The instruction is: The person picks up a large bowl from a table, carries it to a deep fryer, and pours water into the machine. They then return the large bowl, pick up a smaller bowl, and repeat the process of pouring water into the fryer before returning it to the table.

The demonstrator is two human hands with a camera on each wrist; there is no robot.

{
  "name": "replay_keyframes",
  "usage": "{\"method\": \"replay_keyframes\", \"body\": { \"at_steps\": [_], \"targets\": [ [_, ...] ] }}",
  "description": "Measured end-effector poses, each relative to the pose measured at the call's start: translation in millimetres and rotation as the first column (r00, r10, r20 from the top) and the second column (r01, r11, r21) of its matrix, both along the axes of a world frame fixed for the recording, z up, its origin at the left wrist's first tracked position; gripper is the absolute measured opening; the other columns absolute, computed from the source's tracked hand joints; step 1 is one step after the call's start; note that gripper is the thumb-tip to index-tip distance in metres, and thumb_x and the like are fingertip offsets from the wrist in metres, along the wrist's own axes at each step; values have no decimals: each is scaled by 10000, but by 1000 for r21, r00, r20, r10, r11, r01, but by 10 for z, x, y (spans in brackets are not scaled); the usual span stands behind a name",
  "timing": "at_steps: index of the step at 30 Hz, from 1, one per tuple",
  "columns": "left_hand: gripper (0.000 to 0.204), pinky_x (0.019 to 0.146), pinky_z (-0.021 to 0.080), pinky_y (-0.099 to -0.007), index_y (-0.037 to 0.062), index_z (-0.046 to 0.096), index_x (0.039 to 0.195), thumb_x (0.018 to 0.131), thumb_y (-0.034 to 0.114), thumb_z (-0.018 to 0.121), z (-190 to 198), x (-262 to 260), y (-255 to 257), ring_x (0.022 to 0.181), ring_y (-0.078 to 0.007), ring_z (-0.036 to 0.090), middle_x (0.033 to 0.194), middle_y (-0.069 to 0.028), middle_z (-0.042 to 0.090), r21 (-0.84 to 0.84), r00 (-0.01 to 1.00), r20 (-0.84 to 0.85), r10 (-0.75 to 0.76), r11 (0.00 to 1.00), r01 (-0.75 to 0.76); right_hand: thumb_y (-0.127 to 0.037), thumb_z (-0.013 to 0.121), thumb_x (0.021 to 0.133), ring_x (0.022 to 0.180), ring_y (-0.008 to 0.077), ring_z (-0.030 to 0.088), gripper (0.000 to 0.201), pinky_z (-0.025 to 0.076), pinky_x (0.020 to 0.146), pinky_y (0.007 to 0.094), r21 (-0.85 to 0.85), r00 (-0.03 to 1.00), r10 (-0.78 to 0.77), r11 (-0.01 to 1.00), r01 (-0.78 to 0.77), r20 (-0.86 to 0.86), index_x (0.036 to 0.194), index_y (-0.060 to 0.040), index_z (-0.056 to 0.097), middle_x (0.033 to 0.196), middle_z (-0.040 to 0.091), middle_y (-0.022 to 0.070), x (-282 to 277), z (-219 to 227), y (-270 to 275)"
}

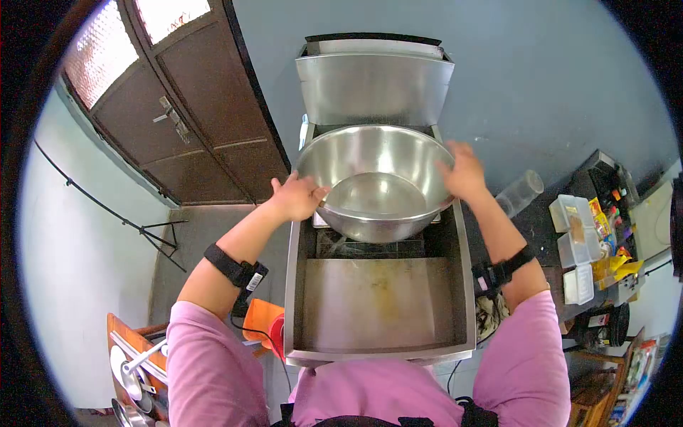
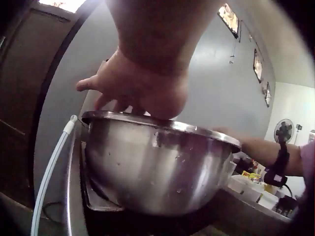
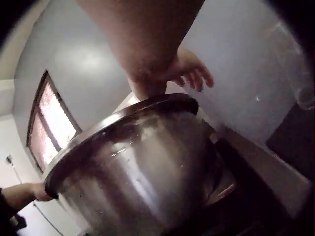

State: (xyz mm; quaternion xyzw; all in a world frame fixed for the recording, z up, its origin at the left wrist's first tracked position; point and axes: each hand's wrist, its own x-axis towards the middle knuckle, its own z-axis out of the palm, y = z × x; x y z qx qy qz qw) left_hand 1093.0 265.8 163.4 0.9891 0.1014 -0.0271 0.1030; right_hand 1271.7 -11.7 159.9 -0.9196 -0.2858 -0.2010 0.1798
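Observation:
A wide, deep stainless steel basin (image 1: 380, 192) sits over the rear part of a metal floor-standing unit (image 1: 380, 302), and its inside shows bare metal. At the basin's left rim is my left hand (image 1: 295, 197), fingers spread and thumb reaching over the edge. On the opposite side my right hand (image 1: 466, 173), blurred, is at the right rim with its thumb toward the inside. The left wrist view has the left hand (image 2: 140, 88) above the rim with fingers apart. In the right wrist view, the fingers of the right hand (image 3: 189, 69) extend past the rim without curling round it.
Behind the basin rises an upright metal panel (image 1: 373, 85) against the wall. A pale hose (image 2: 51, 172) runs beside the unit's left edge. To the right, clear plastic containers (image 1: 573, 220) and a transparent jar (image 1: 523, 191) lie on a dark surface. An orange object (image 1: 262, 318) is low at the left.

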Motion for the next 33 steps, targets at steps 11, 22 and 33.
{"method": "replay_keyframes", "body": {
  "at_steps": [11, 22, 33],
  "targets": [
    [572, 920, 163, -518, 82, 608, 926, 716, 594, 463, 155, -89, -14, 979, -294, 495, 912, -157, 580, -55, 978, 102, -184, 980, 191, -166, 547, 651, 894, 287, 511, 172, 311, 826, 515, -387, 834, 402, 750, -537, -379, 815, -147, 593, 836, 567, 92, -647, 259, -8],
    [525, 828, 301, -476, 77, 589, 943, 671, 525, 559, 140, 57, -623, 878, -267, 547, 858, -132, 599, -108, 880, 90, -466, 874, 473, -305, 649, 631, 1096, 235, 365, 243, 237, 864, 498, -450, 842, 456, 711, -540, -289, 801, -133, 626, 1180, 437, 71, -766, 279, 65],
    [460, 731, 426, -389, 62, 559, 981, 685, 412, 607, 156, 22, -690, 820, -322, 553, 834, -144, 591, -160, 835, 252, -490, 830, 535, -204, 670, 591, 1128, 237, 349, 267, 229, 879, 502, -365, 776, 566, 685, -631, -279, 850, -173, 613, 1209, 405, 44, -606, 299, 2]
  ]
}}
